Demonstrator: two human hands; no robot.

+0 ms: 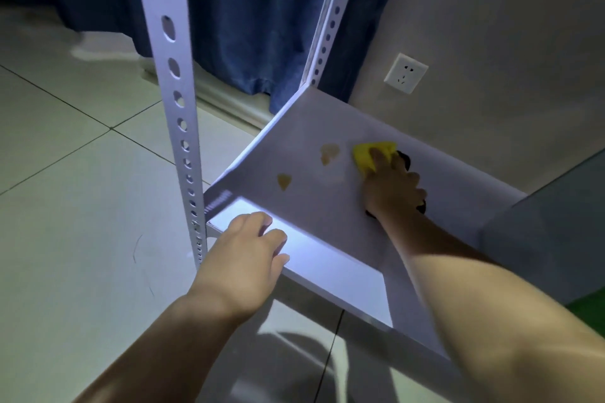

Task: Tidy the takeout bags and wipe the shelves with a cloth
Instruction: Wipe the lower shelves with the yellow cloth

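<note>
Shelf board (327,216): white, low, carries two brownish stains; we see no takeout bags.
Slotted upright (176,108): at front left corner.
Left hand (248,249): fingers relaxed, resting over front edge; we brace rack here.
Right hand (393,186): fingers bent over yellow cloth (368,155), pressing it down toward back of shelf.
Larger stain (330,152): just left of cloth.
Smaller stain (284,180): nearer front.
Our judgement: sweep leftward through both, firm even pressure, turn cloth to clean face if smearing.
</note>
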